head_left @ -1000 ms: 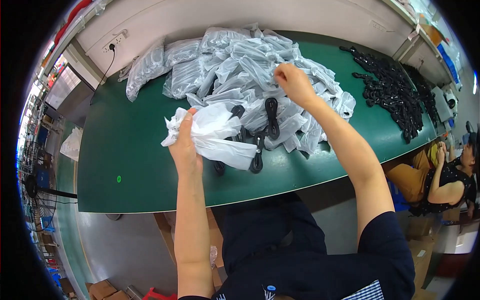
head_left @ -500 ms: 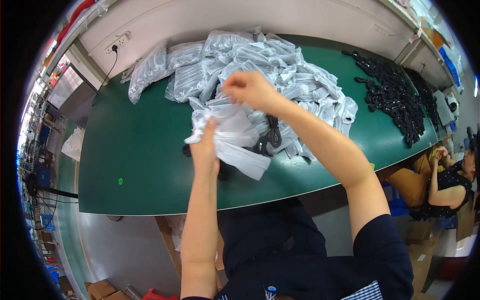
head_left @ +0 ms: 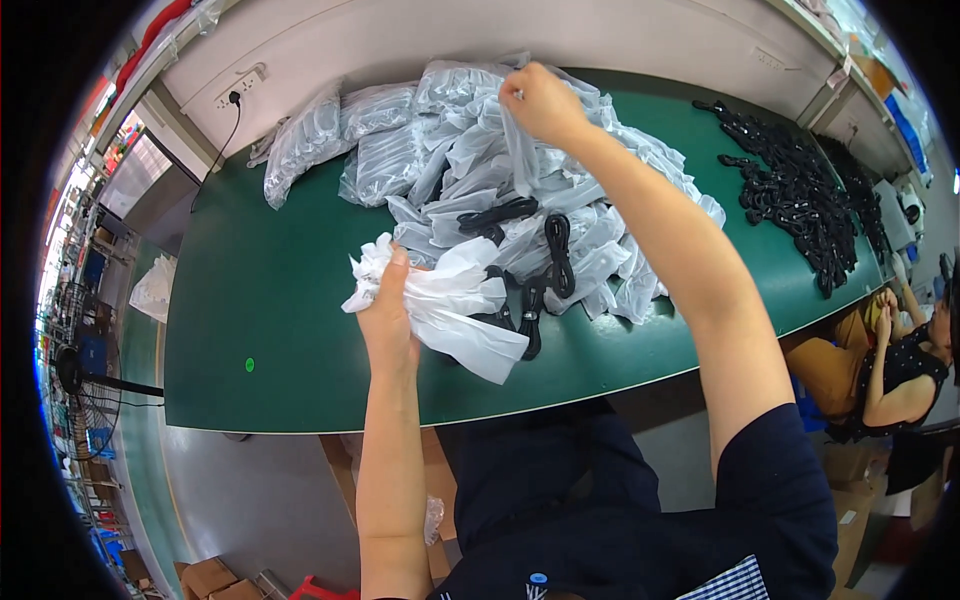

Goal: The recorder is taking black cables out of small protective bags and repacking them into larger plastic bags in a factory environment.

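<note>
- Green bench top [head_left: 280,330] fills the middle of the view; its near edge curves from lower left to the right, and the left part of it lies bare except for a small green dot [head_left: 249,365].
- Below that near edge, grey floor and brown cardboard boxes [head_left: 210,578] sit by the person's dark clothing.
- Left hand [head_left: 388,320] is clenched around a bunch of crumpled clear plastic bags [head_left: 450,300], held just above the bench near its front edge, with bare surface to its left.
- Just beyond the bunch, loose black cables [head_left: 545,265] lie coiled among the bags.
- Right hand [head_left: 540,100] is raised over the heap, thumb and fingers pinching the top of one clear bag [head_left: 522,160] that hangs down from it.
- Pile of bagged cables [head_left: 400,150] spreads across the far middle of the bench, reaching close to the back edge.
- Heap of unbagged black cables [head_left: 790,190] lies at the far right, well apart from the bags, with a strip of green between.
- White wall [head_left: 480,40] with a socket [head_left: 243,85] runs behind the bench.
- Another person [head_left: 900,370] sits past the right end of the bench.
</note>
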Action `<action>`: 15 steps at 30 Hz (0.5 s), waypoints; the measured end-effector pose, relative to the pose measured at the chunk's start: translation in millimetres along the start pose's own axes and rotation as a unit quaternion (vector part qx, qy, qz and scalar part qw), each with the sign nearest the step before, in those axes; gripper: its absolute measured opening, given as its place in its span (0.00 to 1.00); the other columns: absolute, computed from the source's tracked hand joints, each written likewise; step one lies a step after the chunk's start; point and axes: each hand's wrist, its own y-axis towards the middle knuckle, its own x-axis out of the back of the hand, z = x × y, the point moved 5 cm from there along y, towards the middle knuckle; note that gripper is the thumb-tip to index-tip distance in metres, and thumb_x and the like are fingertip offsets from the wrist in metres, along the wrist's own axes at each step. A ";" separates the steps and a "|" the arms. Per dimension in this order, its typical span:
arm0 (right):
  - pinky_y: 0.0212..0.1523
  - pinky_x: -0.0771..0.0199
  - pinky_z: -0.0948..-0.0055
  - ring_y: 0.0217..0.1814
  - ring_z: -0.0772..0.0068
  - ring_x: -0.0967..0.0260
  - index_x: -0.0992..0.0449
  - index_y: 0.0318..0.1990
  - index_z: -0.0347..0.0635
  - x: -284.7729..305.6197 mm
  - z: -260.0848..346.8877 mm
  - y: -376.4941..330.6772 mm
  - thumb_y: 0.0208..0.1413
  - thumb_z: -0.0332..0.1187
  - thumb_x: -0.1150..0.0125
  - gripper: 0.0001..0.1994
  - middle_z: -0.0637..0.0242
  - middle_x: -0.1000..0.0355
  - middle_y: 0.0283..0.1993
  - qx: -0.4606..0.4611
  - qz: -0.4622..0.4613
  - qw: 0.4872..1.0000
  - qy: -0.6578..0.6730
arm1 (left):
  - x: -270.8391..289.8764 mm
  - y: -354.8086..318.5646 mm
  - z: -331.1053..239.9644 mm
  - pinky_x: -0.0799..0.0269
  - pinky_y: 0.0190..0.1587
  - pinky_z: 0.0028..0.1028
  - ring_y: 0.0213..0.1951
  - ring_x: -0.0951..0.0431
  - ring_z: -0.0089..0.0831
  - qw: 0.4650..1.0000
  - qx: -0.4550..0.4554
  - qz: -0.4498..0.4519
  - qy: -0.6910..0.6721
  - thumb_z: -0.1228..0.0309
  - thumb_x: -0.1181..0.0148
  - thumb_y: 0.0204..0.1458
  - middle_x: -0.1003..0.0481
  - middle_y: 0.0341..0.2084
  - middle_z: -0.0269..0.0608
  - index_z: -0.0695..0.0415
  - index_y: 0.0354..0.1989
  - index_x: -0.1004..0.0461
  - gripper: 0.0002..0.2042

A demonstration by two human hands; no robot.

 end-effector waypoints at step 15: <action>0.42 0.29 0.69 0.40 0.66 0.27 0.22 0.39 0.43 2.3 90.2 -18.0 0.51 0.30 0.41 0.09 0.63 0.23 0.35 0.090 0.248 0.933 0.245 | -28.0 15.7 19.5 0.34 0.47 0.26 0.42 0.29 0.24 1.000 -0.006 0.028 -0.006 0.75 0.42 0.54 0.28 0.40 0.35 0.60 0.46 0.30 0.12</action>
